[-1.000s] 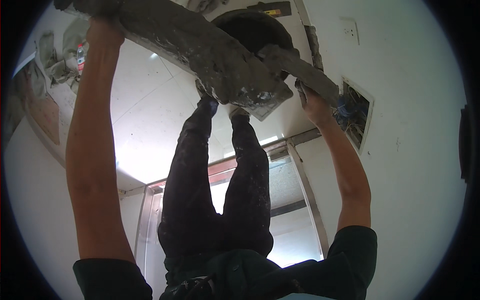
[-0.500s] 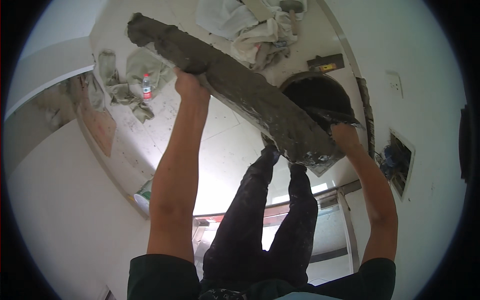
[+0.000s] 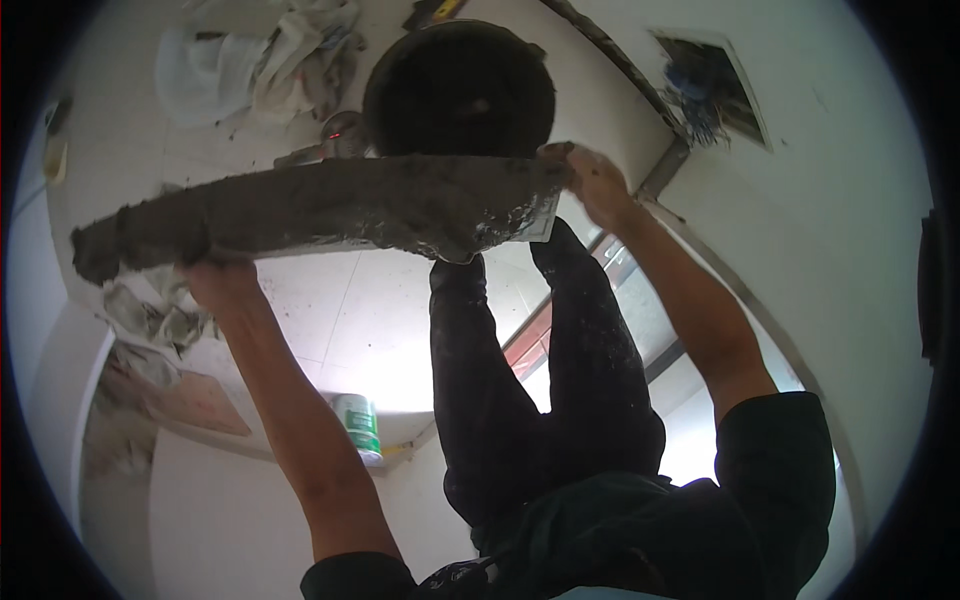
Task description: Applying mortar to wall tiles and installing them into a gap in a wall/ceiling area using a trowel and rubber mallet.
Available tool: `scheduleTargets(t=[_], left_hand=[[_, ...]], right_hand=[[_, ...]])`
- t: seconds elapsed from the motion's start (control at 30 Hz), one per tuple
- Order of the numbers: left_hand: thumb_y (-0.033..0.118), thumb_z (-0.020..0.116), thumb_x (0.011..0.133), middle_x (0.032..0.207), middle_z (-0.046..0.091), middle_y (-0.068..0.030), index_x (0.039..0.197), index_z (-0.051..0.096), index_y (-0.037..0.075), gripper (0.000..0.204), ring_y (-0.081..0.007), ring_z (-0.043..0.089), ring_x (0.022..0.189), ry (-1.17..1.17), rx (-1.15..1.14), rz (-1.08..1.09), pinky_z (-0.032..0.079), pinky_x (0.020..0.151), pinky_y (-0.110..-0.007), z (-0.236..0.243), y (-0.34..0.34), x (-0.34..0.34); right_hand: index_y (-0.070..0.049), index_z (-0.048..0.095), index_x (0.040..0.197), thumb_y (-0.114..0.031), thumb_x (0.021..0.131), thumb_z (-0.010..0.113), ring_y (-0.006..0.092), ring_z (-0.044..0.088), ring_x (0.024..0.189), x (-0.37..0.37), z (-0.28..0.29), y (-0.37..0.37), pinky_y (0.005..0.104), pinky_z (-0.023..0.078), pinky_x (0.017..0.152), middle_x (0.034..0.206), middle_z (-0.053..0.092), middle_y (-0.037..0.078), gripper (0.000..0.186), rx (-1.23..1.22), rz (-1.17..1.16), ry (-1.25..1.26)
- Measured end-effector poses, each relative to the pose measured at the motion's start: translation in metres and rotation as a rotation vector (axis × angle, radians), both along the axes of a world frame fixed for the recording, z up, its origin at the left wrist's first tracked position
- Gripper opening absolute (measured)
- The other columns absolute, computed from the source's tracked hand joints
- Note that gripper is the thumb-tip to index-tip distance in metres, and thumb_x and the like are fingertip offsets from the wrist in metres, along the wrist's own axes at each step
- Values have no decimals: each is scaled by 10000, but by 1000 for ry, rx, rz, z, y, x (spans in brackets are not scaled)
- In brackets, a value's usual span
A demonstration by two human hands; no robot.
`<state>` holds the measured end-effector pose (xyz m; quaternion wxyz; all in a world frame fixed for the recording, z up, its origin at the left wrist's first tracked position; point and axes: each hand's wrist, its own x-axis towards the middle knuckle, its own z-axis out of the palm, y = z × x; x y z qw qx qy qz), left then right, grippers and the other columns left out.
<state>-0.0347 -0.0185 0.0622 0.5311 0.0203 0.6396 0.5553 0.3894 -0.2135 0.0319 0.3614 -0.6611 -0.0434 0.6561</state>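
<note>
A long, narrow white tile strip with a thick coat of grey mortar (image 3: pixel 330 205) spans the view in front of me, nearly level. My left hand (image 3: pixel 220 285) grips its lower edge towards the left end, palm beneath and fingers partly hidden. At the other end my right hand (image 3: pixel 597 187) is closed around the short edge, where mortar lies on the fingers. Bare white tile shows at the lower right corner. Just beyond the strip stands a round black bucket (image 3: pixel 546 92), its near side covered by the strip.
Crumpled cloths (image 3: pixel 295 75) and a white plastic sack (image 3: pixel 205 80) lie on the floor at far left. A dark object with a red light (image 3: pixel 343 132) sits beside the bucket. On the right is a wall opening with wires (image 3: pixel 700 85). A green-and-white tub (image 3: pixel 358 425) stands lower left.
The strip has turned from a steep slant to nearly level and shifted left. My right hand has moved from beside the bucket to the strip's right end. The view has turned too.
</note>
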Motion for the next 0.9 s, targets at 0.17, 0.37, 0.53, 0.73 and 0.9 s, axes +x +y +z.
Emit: scheduleTargets(t=[0.17, 0.37, 0.53, 0.73, 0.9], left_hand=[[354, 439, 929, 1180, 619, -84, 1192, 589, 48, 430, -243, 591, 1066, 458, 21, -303, 487, 944, -390, 6, -14, 26], [407, 416, 943, 1220, 593, -78, 1191, 592, 61, 461, -263, 578, 1085, 141, -29, -54, 455, 985, -415, 28, -33, 73], [393, 469, 921, 1213, 608, -64, 1168, 616, 77, 427, -259, 581, 1096, 148, 41, -104, 455, 982, -408, 69, -72, 132], [390, 452, 933, 1256, 578, -87, 1214, 582, 62, 451, -270, 534, 1169, -72, 86, -230, 383, 1054, -428, 159, -149, 232], [465, 298, 983, 1371, 470, -106, 1321, 468, 53, 559, -287, 442, 1266, -180, 141, -437, 332, 1105, -443, 210, -239, 309]], right_hand=[[30, 449, 1219, -223, 1005, 318, 283, 569, 1071, -42, 33, -69, 430, 439, 942, 1205, 559, 159, 356, 94, -140, -7], [6, 363, 1332, -224, 1024, 263, 269, 539, 1130, -60, 73, -100, 451, 429, 966, 1256, 527, 158, 397, 392, -744, 315], [1, 367, 1327, -208, 1027, 237, 269, 537, 1140, -32, 105, -149, 456, 417, 996, 1259, 526, 158, 388, 434, -930, 291], [8, 409, 1281, -226, 1014, 286, 292, 524, 1163, 19, 164, -258, 475, 377, 1045, 1262, 527, 170, 376, 511, -1045, 152], [8, 390, 1324, -243, 995, 366, 295, 494, 1206, 63, 214, -372, 478, 324, 1094, 1302, 511, 147, 414, 690, -1124, 194]])
